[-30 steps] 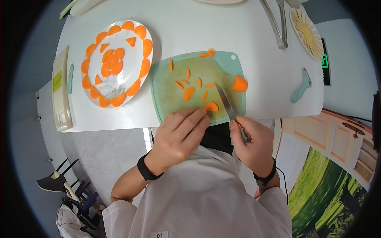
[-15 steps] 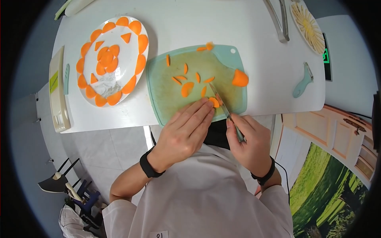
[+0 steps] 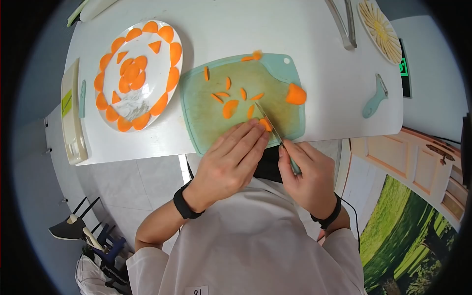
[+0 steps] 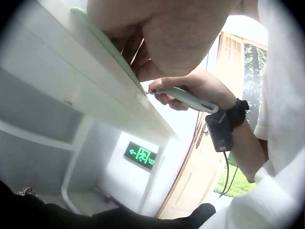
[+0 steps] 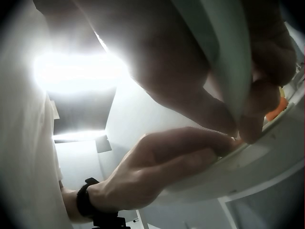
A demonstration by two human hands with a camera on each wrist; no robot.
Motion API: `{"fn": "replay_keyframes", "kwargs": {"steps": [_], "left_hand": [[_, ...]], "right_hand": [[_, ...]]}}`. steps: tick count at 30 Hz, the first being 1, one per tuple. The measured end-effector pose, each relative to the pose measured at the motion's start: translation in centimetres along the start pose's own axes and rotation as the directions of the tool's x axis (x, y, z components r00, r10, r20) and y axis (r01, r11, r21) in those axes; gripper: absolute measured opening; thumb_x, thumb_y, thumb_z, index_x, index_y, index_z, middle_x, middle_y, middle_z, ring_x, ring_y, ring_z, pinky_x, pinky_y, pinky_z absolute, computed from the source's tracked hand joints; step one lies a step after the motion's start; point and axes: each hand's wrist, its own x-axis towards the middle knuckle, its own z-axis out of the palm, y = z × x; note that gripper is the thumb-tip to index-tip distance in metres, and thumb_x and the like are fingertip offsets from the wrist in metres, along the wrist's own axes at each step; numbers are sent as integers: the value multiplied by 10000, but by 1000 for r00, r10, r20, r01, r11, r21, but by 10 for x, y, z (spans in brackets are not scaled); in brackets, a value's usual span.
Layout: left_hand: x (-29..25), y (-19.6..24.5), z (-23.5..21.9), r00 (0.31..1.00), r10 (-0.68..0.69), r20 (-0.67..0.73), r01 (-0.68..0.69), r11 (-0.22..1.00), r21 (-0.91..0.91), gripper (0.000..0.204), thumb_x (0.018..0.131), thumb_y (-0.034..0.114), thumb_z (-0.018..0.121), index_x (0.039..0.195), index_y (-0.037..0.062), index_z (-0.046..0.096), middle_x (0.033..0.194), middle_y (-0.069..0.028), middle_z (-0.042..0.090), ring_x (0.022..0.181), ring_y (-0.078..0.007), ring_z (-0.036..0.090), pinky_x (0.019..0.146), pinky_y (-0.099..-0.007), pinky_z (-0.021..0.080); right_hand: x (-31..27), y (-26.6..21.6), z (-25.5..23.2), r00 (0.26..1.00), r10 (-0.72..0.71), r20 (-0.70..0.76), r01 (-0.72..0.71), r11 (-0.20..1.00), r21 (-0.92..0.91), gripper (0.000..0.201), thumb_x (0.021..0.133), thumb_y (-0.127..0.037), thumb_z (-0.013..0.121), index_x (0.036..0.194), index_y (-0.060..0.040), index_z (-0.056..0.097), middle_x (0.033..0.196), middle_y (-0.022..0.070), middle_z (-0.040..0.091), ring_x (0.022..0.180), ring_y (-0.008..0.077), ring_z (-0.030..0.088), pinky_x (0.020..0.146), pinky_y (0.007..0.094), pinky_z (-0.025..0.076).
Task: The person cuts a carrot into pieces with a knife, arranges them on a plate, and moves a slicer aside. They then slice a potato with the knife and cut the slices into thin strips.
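My left hand (image 3: pixel 227 160) lies over the near edge of the green cutting board (image 3: pixel 201 130), its fairly straight fingers pressing a carrot slice (image 3: pixel 266 125) with the tips. In my right hand (image 3: pixel 310 177) I grip a small knife (image 3: pixel 273 129) by its pale green handle (image 4: pixel 187 98). Its blade slants away to the left, right against the slice and close to the left fingertips. Several thin carrot pieces (image 3: pixel 243 94) are scattered across the board, with a larger half-round slice (image 3: pixel 230 108) among them. A carrot chunk (image 3: pixel 296 94) sits at the board's right edge.
Left of the board, a white plate (image 3: pixel 160 59) bears carrot slices in a ring and a flower shape. Farther left are a cream-coloured long object (image 3: pixel 73 113) and a pale green tool (image 3: pixel 82 98). A peeler (image 3: pixel 376 98), metal tongs (image 3: pixel 348 34) and a plate of pale strips (image 3: pixel 379 32) stand right.
The knife has moved left, from apart on the right to right against the carrot slice. My left fingers have shifted slightly right and forward over the slice. The view has shifted a little.
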Motion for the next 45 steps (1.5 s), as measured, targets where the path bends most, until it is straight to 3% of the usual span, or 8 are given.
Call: {"fn": "replay_keyframes", "kwargs": {"steps": [7,10,19,22,28,40,43,45], "left_hand": [[0,3,-1,999,-31,43,31,1000,5,381,778,-13,702,1155,-64,685,1229,-162,653,1192,-321,629,994,-422,523],[-3,1,2,999,-42,26,42,999,-8,532,692,-74,704,1221,-19,680,1283,-129,636,1204,-316,626,928,-399,527],[-3,2,3,999,-48,11,49,998,-26,485,716,-77,719,1197,-32,674,1278,-140,640,1199,-318,632,925,-398,528],[0,3,0,999,-37,35,37,999,-13,372,785,-12,688,1152,-71,674,1242,-175,645,1203,-334,624,1003,-426,515],[-2,2,2,999,-45,26,45,999,-17,472,723,-74,718,1192,-40,670,1277,-142,641,1204,-323,629,931,-400,527],[0,2,-1,998,-47,39,49,998,-35,477,720,-72,715,1193,-45,667,1267,-145,644,1207,-327,625,942,-403,528],[1,3,0,999,-34,38,35,999,-24,376,759,-14,685,1129,-76,672,1227,-183,649,1192,-338,629,1010,-429,520],[0,2,0,999,-43,33,44,999,-26,434,736,-50,708,1169,-51,676,1251,-155,648,1194,-328,630,963,-410,529]], "right_hand": [[1,0,-2,1000,-24,19,24,999,-33,193,836,-50,725,1025,-24,697,736,36,566,540,207,569,479,333,445],[1,-1,-3,999,-28,37,30,998,-48,195,837,-48,722,1026,-16,690,731,38,560,541,207,564,479,336,444],[2,-3,-4,995,-71,74,78,992,-96,213,821,-47,715,1026,-6,673,742,41,534,590,190,584,488,333,456],[2,-4,-5,993,-71,94,81,991,-110,223,815,-47,711,1030,-2,669,745,44,523,598,191,584,494,332,461],[3,-5,-8,988,-85,130,102,986,-131,231,821,-51,708,1039,12,661,754,48,512,609,187,582,503,324,466],[5,-10,-9,983,-71,171,105,975,-196,236,825,-56,699,1045,18,656,779,50,508,624,175,585,516,309,476],[6,-11,-10,979,-60,195,102,972,-210,230,825,-51,692,1039,24,652,776,51,510,625,176,590,517,305,482],[7,-13,-9,978,-61,201,108,966,-234,225,826,-48,686,1034,29,649,770,53,508,624,176,592,520,304,486]]}}
